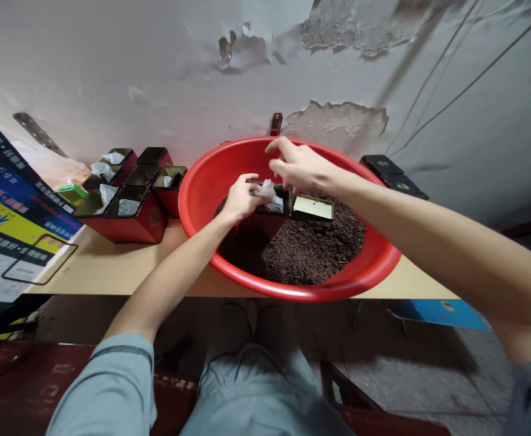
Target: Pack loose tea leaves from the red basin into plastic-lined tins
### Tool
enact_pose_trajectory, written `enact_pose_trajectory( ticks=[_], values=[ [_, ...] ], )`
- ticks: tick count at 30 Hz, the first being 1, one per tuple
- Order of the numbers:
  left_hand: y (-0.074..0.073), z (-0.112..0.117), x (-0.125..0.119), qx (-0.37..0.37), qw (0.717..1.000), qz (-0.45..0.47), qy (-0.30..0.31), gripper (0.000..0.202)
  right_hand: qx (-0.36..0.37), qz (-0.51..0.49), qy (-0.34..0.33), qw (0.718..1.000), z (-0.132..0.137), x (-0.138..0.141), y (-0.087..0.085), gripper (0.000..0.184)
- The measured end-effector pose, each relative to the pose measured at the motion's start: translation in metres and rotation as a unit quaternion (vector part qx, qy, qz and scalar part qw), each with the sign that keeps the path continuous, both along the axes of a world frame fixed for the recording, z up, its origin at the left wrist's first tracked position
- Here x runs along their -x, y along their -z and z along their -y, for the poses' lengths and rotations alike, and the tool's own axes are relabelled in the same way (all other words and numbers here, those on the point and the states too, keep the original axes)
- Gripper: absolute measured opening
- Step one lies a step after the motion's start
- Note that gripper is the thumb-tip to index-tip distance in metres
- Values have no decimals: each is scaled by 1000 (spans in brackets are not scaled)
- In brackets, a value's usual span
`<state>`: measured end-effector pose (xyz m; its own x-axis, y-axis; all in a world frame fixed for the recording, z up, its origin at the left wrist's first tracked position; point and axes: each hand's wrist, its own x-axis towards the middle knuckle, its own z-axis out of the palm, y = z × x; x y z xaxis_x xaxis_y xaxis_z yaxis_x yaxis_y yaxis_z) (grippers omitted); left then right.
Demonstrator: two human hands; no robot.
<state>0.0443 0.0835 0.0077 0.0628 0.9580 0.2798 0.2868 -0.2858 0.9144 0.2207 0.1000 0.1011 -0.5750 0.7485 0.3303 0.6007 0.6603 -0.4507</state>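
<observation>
A red basin [287,293] holds a heap of dark, dry bits that look like loose tea leaves [310,251]. In it stands a rectangular dark red tin [260,227] with a clear plastic bag [272,198] bunched up at its mouth. My left hand [242,198] is at the tin's left side, fingers closed on the bag's gathered edge. Just above and to the right hovers my right hand [298,166], fingers bent and spread, with nothing visible in them. A tin lid [313,208], pale inside, lies on the leaves right of the tin.
Several open red tins [140,215], some with plastic bags inside, stand left of the basin on the pale table [174,266]. Dark lids [395,175] lie at the right, by the peeling wall [247,85]. A printed carton [15,212] stands at the far left.
</observation>
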Motion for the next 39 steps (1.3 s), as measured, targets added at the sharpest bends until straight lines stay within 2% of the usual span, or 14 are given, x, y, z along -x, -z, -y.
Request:
enact_pose_trajectory(
  ticks=[2,4,8,11,14,16,18,21,23,25,30,34,36,39],
  values=[
    [-1,1,-2,-15,1000,-9,-9,22,146,24,51,988,1,8,2,47],
    [-3,2,-3,-15,1000,-21,-10,18,248,62,63,965,5,17,3,49],
    [-8,6,-3,5,999,-32,-8,28,290,49,107,950,14,28,0,33],
    [-10,9,-2,47,999,9,16,58,214,94,93,968,12,27,-3,19],
    [-12,10,2,67,996,28,54,63,21,209,-25,977,1,19,-3,11],
    [-14,9,6,59,996,21,68,50,-95,272,-132,948,-5,11,-2,17],
    [-15,7,12,56,995,15,82,34,-169,315,-223,907,-9,3,1,24],
    [-13,4,18,48,993,0,110,16,-224,359,-307,853,-11,-7,6,32],
    [-11,3,19,18,994,-32,106,9,-232,365,-319,843,-10,-13,11,35],
    [-9,2,18,-7,996,-58,71,7,-224,342,-299,862,-7,-17,18,33],
    [-5,2,9,-4,997,-73,5,5,-127,154,-187,962,-3,-19,35,22],
    [-6,3,6,26,999,-30,3,13,-46,88,-100,990,-2,-9,44,18],
    [-7,3,6,52,999,13,1,35,-59,91,-40,993,1,-3,47,16],
    [-9,6,3,99,993,58,-28,89,-92,112,-15,989,3,-3,44,13]
  ],
)
